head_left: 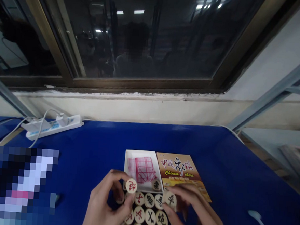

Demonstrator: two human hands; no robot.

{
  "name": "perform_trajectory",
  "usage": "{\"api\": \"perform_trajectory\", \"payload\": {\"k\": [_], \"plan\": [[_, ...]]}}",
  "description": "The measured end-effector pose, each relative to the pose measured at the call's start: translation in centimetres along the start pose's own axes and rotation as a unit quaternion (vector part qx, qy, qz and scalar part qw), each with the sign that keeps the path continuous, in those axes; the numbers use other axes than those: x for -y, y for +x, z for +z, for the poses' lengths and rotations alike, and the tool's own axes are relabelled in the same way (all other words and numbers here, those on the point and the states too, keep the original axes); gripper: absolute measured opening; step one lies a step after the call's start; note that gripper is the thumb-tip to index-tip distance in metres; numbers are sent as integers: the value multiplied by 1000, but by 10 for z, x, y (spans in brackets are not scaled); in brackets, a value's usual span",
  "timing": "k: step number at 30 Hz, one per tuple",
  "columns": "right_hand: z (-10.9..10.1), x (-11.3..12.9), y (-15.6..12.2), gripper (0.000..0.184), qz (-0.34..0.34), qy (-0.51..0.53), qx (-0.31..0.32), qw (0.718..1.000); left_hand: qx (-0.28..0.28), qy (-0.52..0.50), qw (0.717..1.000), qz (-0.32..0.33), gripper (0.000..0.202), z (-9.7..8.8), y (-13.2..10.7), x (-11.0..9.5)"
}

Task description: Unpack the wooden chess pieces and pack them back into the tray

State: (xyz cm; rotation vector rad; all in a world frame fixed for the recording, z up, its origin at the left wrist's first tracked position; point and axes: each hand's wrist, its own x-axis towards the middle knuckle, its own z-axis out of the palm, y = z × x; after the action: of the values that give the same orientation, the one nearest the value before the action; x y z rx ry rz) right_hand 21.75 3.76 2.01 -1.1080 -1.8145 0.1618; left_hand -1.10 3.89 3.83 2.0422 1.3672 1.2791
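My left hand pinches a round Chinese chess piece with a red character at the near edge of the open white box. A black-character chess piece sits between the thumb and fingers of my right hand. Rows of other chess pieces, red and black, lie between my hands, face up; the lower ones run out of the picture. Inside the box are a folded clear sheet with red lines and one black-character piece in the near right corner. My left fingers partly cover another piece.
Beside the box lies its brown lid, printed "Chinese chess". A white power strip with cables is at the back left of the blue table. A small pale spoon-shaped thing lies at the right. A blurred-out patch covers the left.
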Motion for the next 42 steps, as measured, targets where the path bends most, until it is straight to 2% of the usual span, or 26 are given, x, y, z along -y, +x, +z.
{"api": "perform_trajectory", "payload": {"k": [4,7,10,13,20,23,26,30,35,42], "plan": [[-3,2,15,23,-25,9,56,998,87,-17,996,32,18,-10,23,-4],[-4,0,38,27,-64,16,93,993,141,-26,988,61,22,-12,45,-2],[1,-7,62,19,-90,50,126,987,124,-45,988,74,19,-6,58,7],[9,-15,74,18,-96,65,124,985,101,-53,991,65,17,0,60,17],[10,-24,57,21,-156,2,161,974,141,-28,987,73,16,-2,53,20],[11,-25,57,21,-145,2,178,973,145,-5,987,76,16,-3,57,20],[15,-27,60,20,-140,-34,201,969,158,66,981,91,15,-5,62,24],[19,-28,62,18,-145,-74,249,955,207,157,959,109,16,-6,61,27],[16,-25,60,13,-107,-50,295,948,212,211,942,152,16,-8,60,25],[17,-24,59,19,-121,-5,278,953,225,199,940,163,14,-7,61,28]]}}
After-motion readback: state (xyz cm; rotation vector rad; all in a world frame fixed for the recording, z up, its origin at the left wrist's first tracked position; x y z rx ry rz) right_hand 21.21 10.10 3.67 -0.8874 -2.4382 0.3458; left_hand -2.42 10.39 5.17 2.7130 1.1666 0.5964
